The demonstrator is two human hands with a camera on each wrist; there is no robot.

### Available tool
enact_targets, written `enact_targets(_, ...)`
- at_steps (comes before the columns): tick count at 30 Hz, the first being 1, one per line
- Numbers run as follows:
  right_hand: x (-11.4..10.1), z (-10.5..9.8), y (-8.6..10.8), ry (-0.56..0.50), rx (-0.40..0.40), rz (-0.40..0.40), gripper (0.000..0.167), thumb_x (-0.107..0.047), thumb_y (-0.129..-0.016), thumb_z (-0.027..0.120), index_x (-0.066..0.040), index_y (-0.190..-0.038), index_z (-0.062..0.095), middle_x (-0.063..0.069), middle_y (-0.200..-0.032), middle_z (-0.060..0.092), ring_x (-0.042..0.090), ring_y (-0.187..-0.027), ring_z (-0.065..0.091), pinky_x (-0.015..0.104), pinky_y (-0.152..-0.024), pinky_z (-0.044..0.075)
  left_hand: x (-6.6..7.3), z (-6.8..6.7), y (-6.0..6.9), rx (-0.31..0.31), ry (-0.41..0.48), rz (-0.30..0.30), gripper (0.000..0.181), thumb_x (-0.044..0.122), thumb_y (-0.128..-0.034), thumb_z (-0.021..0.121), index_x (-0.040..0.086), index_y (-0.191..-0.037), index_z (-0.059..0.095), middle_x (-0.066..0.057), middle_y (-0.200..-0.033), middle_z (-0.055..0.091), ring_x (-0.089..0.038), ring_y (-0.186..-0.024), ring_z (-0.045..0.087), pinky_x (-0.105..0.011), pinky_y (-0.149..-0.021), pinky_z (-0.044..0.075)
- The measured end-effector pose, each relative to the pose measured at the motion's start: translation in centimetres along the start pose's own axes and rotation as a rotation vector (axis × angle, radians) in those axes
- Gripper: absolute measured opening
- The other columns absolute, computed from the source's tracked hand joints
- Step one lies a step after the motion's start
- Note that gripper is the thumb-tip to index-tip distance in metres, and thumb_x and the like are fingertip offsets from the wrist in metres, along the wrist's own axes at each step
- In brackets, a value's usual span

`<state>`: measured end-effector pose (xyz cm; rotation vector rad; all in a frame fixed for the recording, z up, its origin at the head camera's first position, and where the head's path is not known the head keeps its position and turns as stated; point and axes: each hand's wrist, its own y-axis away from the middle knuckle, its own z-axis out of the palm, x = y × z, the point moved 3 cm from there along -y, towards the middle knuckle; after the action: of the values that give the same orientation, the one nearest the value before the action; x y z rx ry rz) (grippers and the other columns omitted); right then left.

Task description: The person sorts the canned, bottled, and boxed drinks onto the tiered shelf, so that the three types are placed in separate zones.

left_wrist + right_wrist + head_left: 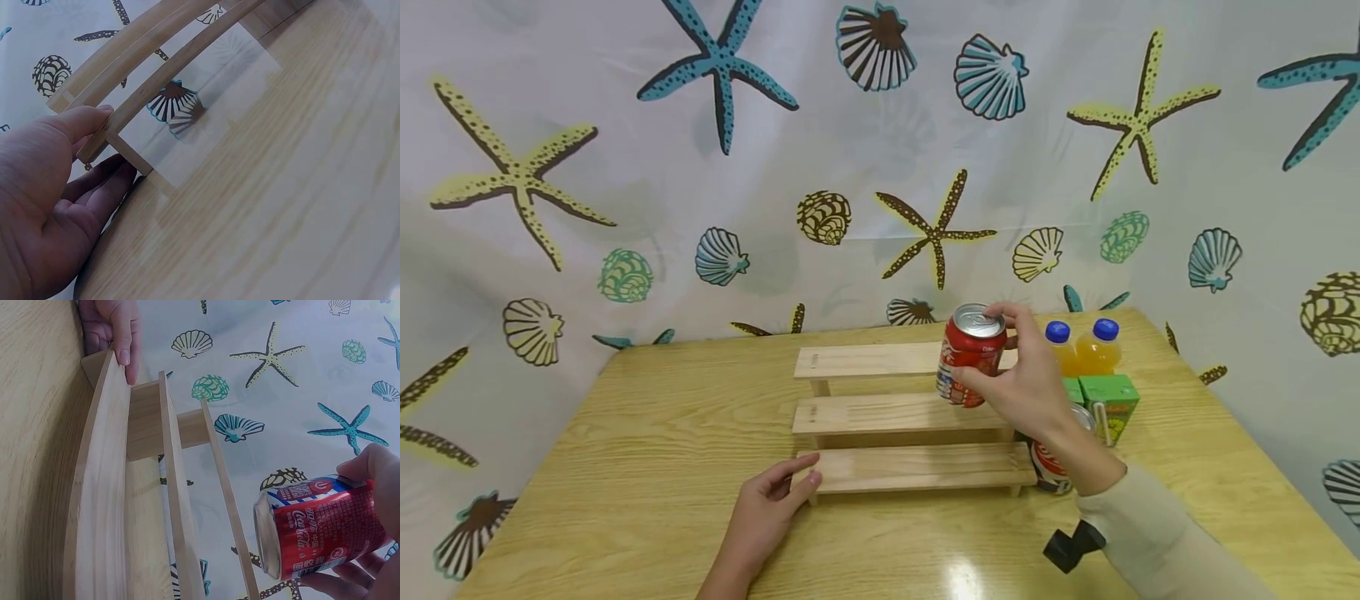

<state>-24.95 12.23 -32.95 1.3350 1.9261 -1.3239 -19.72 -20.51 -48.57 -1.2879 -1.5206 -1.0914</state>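
A red Coca-Cola can (972, 354) is in my right hand (1033, 379), thumb on one side and fingers on the other. It is held above the steps of a three-step wooden shelf (917, 467), apart from the boards. The right wrist view shows the can's bottom (267, 540) and printed side. My left hand (765, 508) grips the left end of the lowest step. In the left wrist view its thumb lies at the board's end (94, 147), with the other fingers underneath by the leg.
Right of the shelf stand two orange juice bottles (1097, 350) with blue caps, green juice cartons (1108, 400) and another can (1051, 468), partly hidden by my right arm. A patterned cloth (850, 150) hangs behind the wooden table (647, 467).
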Motion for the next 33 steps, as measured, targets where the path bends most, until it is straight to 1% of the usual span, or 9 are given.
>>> enact_targets(2,-0.1,0.2,-0.1,-0.007,-0.003,0.001,0.069,-0.014,-0.079,0.085,-0.012,-0.135,0.045,0.014,-0.127,0.054,0.032,-0.103,0.055,0.039,-0.072,0.061,0.0,0.1,0.0,0.001,-0.006,-0.003,0.052,0.048,-0.0840,0.078,0.020,-0.128,0.070,-0.004,-0.146,0.056,-0.020,-0.142,0.045,-0.029,-0.107,0.049)
enact_targets(6,-0.5,0.8,-0.4,-0.023,-0.006,0.001,0.068,-0.014,-0.079,0.085,-0.013,-0.134,0.045,0.012,-0.127,0.054,0.031,-0.104,0.054,0.040,-0.077,0.059,0.0,0.0,-0.1,0.002,0.013,0.003,0.052,0.045,-0.0847,0.078,0.018,-0.129,0.069,-0.004,-0.143,0.058,-0.020,-0.139,0.049,-0.020,-0.101,0.050)
enact_targets(8,-0.7,1.0,-0.6,-0.031,-0.006,0.003,0.068,-0.014,-0.079,0.085,-0.014,-0.133,0.045,0.012,-0.127,0.054,0.030,-0.104,0.054,0.041,-0.079,0.058,0.0,0.0,-0.1,-0.002,0.019,0.009,0.053,0.044,-0.0852,0.078,0.018,-0.129,0.068,-0.004,-0.143,0.058,-0.020,-0.139,0.048,-0.019,-0.102,0.050)
enact_targets(9,-0.7,1.1,-0.6,-0.035,-0.008,0.003,0.067,-0.014,-0.079,0.085,-0.014,-0.133,0.045,0.012,-0.127,0.054,0.030,-0.104,0.054,0.041,-0.079,0.058,0.0,0.0,-0.1,-0.004,0.024,0.011,0.053,0.044,-0.0853,0.078,0.017,-0.130,0.068,-0.004,-0.143,0.059,-0.020,-0.139,0.049,-0.020,-0.102,0.049)
enact_targets(13,-0.8,1.4,-0.9,-0.048,-0.010,0.005,0.066,-0.013,-0.078,0.085,-0.015,-0.132,0.046,0.011,-0.125,0.055,0.030,-0.103,0.054,0.041,-0.078,0.057,-0.1,0.0,-0.2,-0.007,0.005,0.016,0.052,0.045,-0.0860,0.076,0.018,-0.130,0.068,-0.005,-0.145,0.057,-0.021,-0.144,0.042,-0.034,-0.113,0.044)
enact_targets(16,-0.8,1.7,-1.1,-0.046,-0.012,0.010,0.066,-0.014,-0.078,0.085,-0.016,-0.132,0.046,0.011,-0.126,0.055,0.030,-0.104,0.054,0.041,-0.078,0.057,0.0,0.0,-0.1,-0.006,-0.005,0.015,0.052,0.046,-0.0861,0.076,0.018,-0.130,0.068,-0.006,-0.146,0.056,-0.022,-0.144,0.042,-0.037,-0.114,0.043)
enact_targets(20,-0.9,2.1,-1.4,-0.042,-0.019,0.014,0.067,-0.017,-0.079,0.085,-0.016,-0.133,0.046,0.010,-0.126,0.056,0.030,-0.104,0.053,0.040,-0.078,0.056,0.0,-0.1,0.1,-0.003,-0.012,0.018,0.053,0.047,-0.0855,0.076,0.018,-0.129,0.068,-0.007,-0.147,0.055,-0.024,-0.144,0.041,-0.038,-0.114,0.042)
enact_targets(23,-1.1,2.5,-1.7,-0.045,-0.029,0.004,0.067,-0.017,-0.079,0.085,-0.016,-0.133,0.046,0.010,-0.125,0.056,0.029,-0.105,0.053,0.039,-0.080,0.054,0.1,-0.2,0.1,-0.003,-0.020,0.028,0.054,0.048,-0.0850,0.076,0.018,-0.129,0.069,-0.009,-0.148,0.053,-0.025,-0.146,0.038,-0.043,-0.117,0.037)
enact_targets(33,-1.7,3.8,-2.7,-0.036,-0.055,-0.025,0.064,-0.018,-0.079,0.085,-0.017,-0.132,0.047,0.009,-0.127,0.057,0.029,-0.106,0.054,0.041,-0.083,0.055,-0.2,-0.4,0.1,-0.003,-0.026,0.040,0.053,0.047,-0.0861,0.076,0.018,-0.129,0.068,-0.009,-0.149,0.053,-0.027,-0.146,0.038,-0.044,-0.117,0.038)
